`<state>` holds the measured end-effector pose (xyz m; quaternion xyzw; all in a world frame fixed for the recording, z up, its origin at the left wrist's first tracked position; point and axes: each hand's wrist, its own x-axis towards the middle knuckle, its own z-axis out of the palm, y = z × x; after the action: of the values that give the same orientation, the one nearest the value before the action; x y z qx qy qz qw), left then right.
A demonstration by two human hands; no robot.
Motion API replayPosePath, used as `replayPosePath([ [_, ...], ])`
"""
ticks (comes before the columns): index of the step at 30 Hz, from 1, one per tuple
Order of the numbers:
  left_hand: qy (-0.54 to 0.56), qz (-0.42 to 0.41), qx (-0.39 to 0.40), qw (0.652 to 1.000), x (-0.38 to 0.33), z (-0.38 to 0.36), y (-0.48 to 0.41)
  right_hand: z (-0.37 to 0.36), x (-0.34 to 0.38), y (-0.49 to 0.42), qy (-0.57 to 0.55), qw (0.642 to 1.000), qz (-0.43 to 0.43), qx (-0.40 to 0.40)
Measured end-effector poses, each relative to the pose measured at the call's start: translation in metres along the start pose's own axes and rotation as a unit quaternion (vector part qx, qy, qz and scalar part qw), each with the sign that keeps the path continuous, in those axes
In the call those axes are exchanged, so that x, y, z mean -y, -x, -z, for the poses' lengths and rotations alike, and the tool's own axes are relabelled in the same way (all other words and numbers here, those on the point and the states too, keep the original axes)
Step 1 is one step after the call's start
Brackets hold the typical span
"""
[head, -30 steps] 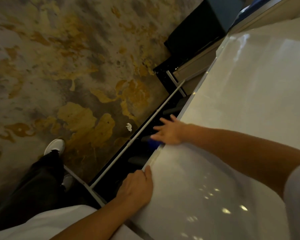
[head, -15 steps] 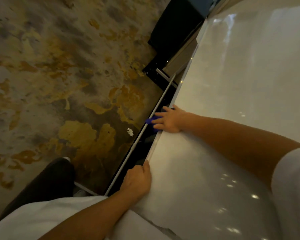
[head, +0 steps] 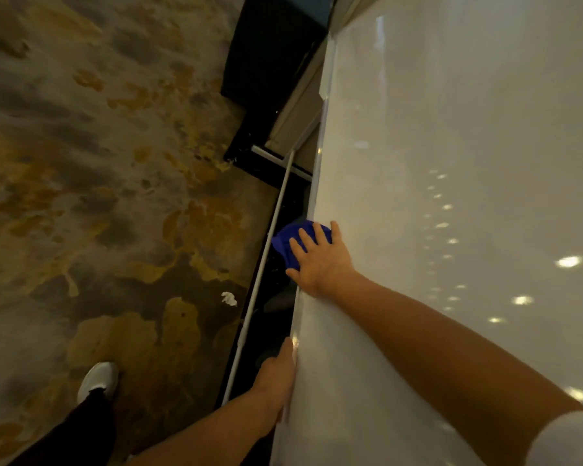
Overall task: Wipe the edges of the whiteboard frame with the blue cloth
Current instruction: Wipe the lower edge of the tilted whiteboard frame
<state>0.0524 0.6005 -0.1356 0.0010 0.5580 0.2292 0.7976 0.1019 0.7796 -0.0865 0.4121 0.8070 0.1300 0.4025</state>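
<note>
Pressing the blue cloth [head: 287, 242] against the whiteboard frame [head: 319, 169] at centre frame, our right hand [head: 320, 262] lays its fingers [head: 306, 237] nearly straight over it. Lower down, our left hand [head: 276, 378] grips the same edge, thumb in front, other fingers hidden behind.

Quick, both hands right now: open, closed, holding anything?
Left hand: grips the whiteboard frame edge, thumb on the front.
Right hand: open, straight fingers pressing the blue cloth against the frame.
</note>
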Motion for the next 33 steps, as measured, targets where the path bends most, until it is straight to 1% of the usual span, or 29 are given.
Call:
replayPosePath([
  [2, -0.002, -0.002, 0.008, 1.0, -0.028, -0.003, -0.001, -0.002, 0.004, 0.01, -0.016, 1.0, -0.015, -0.014],
  [5, -0.025, -0.004, 0.014, 1.0, -0.066, -0.011, -0.004, 0.002, 0.0, 0.023, -0.022, 0.999, -0.035, -0.009],
  [9, -0.03, 0.0, 0.038, 0.999, -0.102, -0.026, -0.007, 0.013, -0.032, 0.009, -0.023, 0.997, -0.073, 0.007],
  [12, -0.053, -0.007, 0.043, 0.998, -0.138, -0.035, -0.031, 0.022, -0.06, -0.032, -0.005, 0.997, -0.075, 0.018],
  [16, -0.032, -0.003, 0.044, 0.999, -0.196, -0.048, -0.063, 0.022, -0.092, -0.099, 0.002, 0.997, -0.073, 0.025],
  [20, -0.033, 0.028, 0.03, 0.999, -0.244, -0.065, -0.09, 0.03, -0.146, -0.173, 0.021, 0.996, -0.078, 0.026],
  [22, -0.006, 0.045, 0.008, 0.999, -0.259, -0.072, -0.1, 0.041, -0.173, -0.204, 0.027, 0.996, -0.081, 0.038],
  [25, 0.015, 0.062, 0.008, 0.998, -0.29, -0.077, -0.113, 0.055, -0.201, -0.246, 0.047, 0.992, -0.101, 0.061],
  [28, 0.035, 0.072, 0.001, 0.997, -0.323, -0.085, -0.122, 0.063, -0.205, -0.263, 0.08, 0.987, -0.085, 0.106],
  [30, 0.058, 0.05, 0.001, 0.997, -0.347, -0.092, -0.126, 0.06, -0.191, -0.26, 0.085, 0.986, -0.065, 0.125],
  [31, 0.08, 0.026, 0.002, 0.996, -0.361, -0.097, -0.125, 0.057, -0.181, -0.253, 0.087, 0.986, -0.045, 0.137],
  [33, 0.101, 0.003, 0.003, 0.995, -0.381, -0.101, -0.132, 0.047, -0.162, -0.235, 0.095, 0.982, 0.027, 0.16],
])
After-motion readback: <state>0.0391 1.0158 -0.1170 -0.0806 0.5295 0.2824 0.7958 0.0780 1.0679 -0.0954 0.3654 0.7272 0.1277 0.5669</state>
